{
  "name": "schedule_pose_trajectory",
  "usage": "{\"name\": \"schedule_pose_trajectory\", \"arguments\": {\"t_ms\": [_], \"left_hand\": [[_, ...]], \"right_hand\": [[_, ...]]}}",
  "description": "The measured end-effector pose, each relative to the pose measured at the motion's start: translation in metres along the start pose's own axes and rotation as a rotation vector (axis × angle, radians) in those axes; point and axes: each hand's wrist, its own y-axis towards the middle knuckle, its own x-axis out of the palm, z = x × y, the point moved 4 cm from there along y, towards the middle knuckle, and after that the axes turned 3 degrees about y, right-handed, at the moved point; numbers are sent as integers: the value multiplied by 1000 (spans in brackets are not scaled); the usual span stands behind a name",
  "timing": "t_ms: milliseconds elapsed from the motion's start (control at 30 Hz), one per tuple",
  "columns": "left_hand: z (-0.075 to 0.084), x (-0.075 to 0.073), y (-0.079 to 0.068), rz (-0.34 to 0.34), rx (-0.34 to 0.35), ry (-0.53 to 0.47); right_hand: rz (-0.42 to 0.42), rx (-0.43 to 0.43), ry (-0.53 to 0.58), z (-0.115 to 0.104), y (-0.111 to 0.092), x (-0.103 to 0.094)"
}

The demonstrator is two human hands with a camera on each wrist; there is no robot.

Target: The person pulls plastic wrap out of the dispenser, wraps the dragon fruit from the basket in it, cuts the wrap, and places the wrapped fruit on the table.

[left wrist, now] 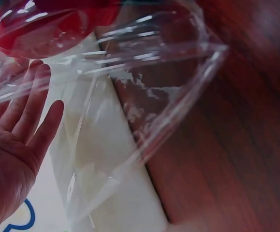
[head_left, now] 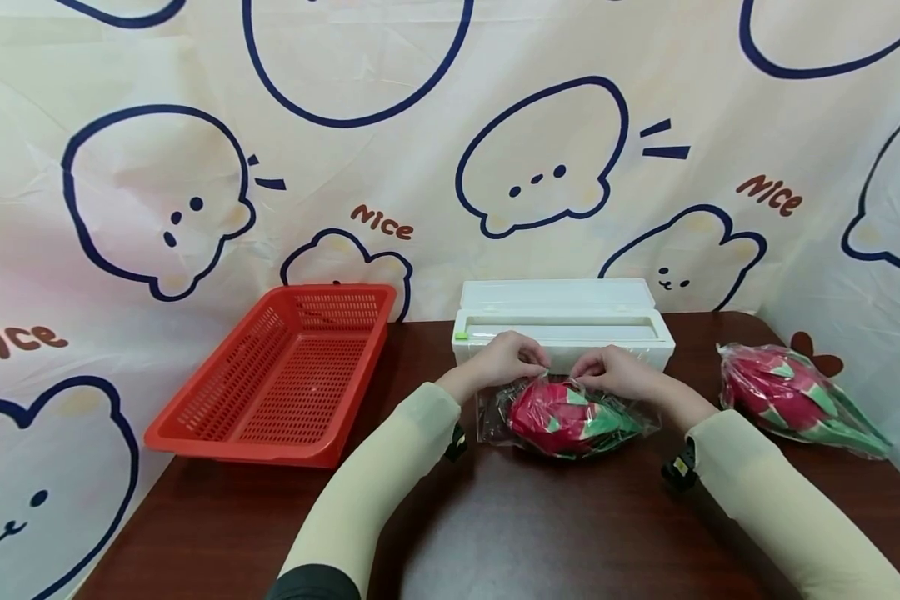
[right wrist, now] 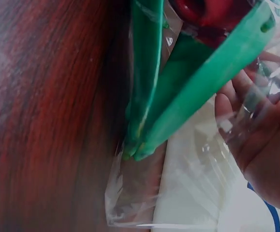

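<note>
A red dragon fruit (head_left: 555,417) with green scales lies on the table in front of a white box, with clear plastic film (left wrist: 173,130) around and under it. At its upper left, my left hand (head_left: 506,358) pinches a bit of film between thumb and fingertips. My right hand (head_left: 618,372) pinches film too, just across from the left, above the fruit. Loose film spreads out past both ends of the fruit. In the right wrist view, long green scales (right wrist: 198,92) show under the film beside the right hand's palm.
Behind the hands stands the white film dispenser box (head_left: 562,292), its lid raised. A second dragon fruit (head_left: 783,392), wrapped in film, lies at the right. An orange-red plastic basket (head_left: 247,452) sits on the left of the dark wooden table (head_left: 525,533). A patterned cloth hangs behind.
</note>
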Motion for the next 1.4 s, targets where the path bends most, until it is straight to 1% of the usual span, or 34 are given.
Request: {"name": "schedule_pose_trajectory", "arguments": {"t_ms": [100,200,267,333,433,500,533,567,600,700,800,867,933,1067,1133,1267,1400], "left_hand": [[-3,2,-1,-3,-12,3],[-5,3,-1,-12,-2,10],[-6,1,-2,1,5,16],[-5,-3,-5,38,11,23],[0,-13,-13,135,22,28],[8,-19,-21,184,56,14],[13,-20,-25,194,82,-1],[19,-21,-30,189,116,-15],[25,-22,-34,168,148,-30],[38,-18,-44,53,236,-54],[42,-13,-49,-49,274,-35],[40,-9,-50,-78,282,-14],[36,-6,-50,-87,282,-17],[33,-1,-48,-75,281,-9],[33,0,-48,-63,285,0],[33,-1,-47,-37,275,5],[30,-1,-46,-19,241,-13]], "right_hand": [[-20,19,0,2,-4,1],[-35,18,-17,2,-8,1],[-34,12,-14,2,-11,0],[-15,-1,-5,1,-14,-2],[43,-27,-15,-4,-22,-9],[87,-40,-30,-9,-28,-14],[111,-45,-30,-12,-32,-17],[132,-52,-33,-16,-35,-19],[153,-60,-29,-19,-38,-21],[186,-123,-16,-31,-43,-23],[171,-191,-13,-44,-43,-20],[136,-220,-8,-49,-42,-15],[96,-231,11,-52,-41,-10],[42,-276,36,-53,-40,-2],[39,-306,28,-53,-40,0],[55,-326,16,-54,-39,2],[59,-312,37,-57,-37,4]]}}
